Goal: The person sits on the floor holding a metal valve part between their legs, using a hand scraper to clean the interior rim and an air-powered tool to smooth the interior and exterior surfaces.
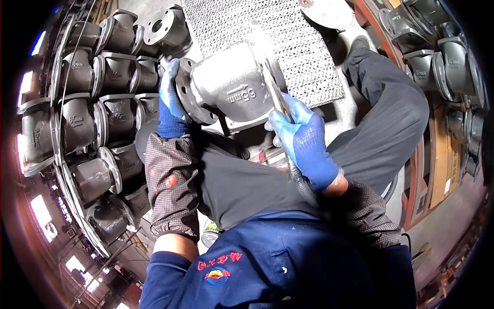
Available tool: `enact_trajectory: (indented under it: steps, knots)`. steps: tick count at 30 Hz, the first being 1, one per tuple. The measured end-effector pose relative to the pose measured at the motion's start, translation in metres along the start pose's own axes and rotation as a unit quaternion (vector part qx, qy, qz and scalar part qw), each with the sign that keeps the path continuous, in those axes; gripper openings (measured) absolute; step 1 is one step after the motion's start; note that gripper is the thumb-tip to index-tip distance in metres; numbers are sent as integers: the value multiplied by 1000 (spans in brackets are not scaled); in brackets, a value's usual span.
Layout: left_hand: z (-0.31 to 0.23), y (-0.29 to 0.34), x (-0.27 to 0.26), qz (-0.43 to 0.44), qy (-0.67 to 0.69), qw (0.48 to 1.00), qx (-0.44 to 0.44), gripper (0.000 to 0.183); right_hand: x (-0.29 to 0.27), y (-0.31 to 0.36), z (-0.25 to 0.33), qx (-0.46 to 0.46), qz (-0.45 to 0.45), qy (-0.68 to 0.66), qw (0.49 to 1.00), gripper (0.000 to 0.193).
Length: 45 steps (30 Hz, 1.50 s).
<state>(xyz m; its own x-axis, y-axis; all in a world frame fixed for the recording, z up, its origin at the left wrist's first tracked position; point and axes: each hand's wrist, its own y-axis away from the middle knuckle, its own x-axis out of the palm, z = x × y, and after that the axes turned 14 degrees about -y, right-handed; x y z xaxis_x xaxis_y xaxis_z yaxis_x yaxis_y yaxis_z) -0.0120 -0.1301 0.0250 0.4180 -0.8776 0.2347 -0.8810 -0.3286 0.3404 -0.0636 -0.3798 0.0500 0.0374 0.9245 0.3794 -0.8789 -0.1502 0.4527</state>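
A grey cast-metal valve body (pixel 226 74) with round bolt flanges lies on its side in front of me, raised lettering and an arrow on its wall. My left hand (pixel 174 105), in a blue coated glove, is closed on the rim of its left flange. In my gloved right hand (pixel 304 141) is a slim, rod-shaped tool (pixel 274 91) with a dark hose (pixel 301 183) running back from it. The tool's shaft points up along the casting's right flange. Glare hides where its tip ends and whether it touches the metal.
A patterned metal plate (pixel 278 31) lies beyond the casting. Several similar castings (pixel 119 72) are stacked on the left, and more castings (pixel 455 62) sit on the right above a reddish frame (pixel 414 198). One flanged casting (pixel 165 27) stands at the far left. My bent legs flank the work.
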Motion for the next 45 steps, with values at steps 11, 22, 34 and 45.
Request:
enact_trajectory:
  steps: [11,22,34,45]
  knots:
    - [-3,-31,-24,118,-6,989,-94,38,-21,20,39,165,7,-18,986,41]
    - [8,-66,-48,132,28,989,-58,36,-23,4,28,116,29,-22,993,40]
    - [8,-75,-48,121,26,989,-81,34,-13,-10,30,107,52,-47,992,35]
    - [6,-144,-71,123,18,974,-189,36,-32,13,59,34,51,-50,997,36]
